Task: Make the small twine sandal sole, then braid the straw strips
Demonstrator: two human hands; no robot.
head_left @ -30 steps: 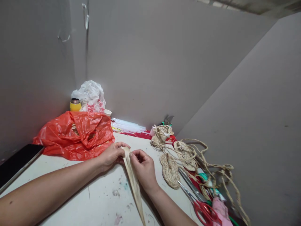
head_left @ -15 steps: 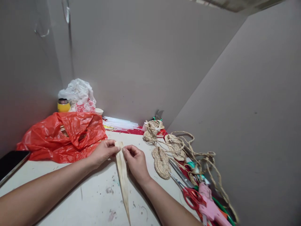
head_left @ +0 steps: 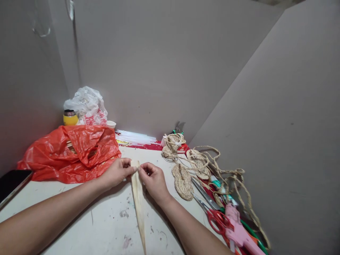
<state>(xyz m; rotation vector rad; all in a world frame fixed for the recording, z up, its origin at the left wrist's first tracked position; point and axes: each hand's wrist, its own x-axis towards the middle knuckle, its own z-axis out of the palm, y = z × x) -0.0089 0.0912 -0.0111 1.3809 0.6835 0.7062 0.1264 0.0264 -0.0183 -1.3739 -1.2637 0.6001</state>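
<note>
Here, the left hand point(head_left: 115, 174) and the right hand point(head_left: 155, 182), both curled narrow, pinch a dried leaf strip point(head_left: 137, 196) at its blunt end.

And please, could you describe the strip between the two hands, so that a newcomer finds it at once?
Start at the white table, low in the picture. Between the left hand and the right hand, a pale strip runs down, narrowing toward the picture's bottom edge. Unlike the coiled rope to its right, it is one smooth, unbraided piece.
</note>
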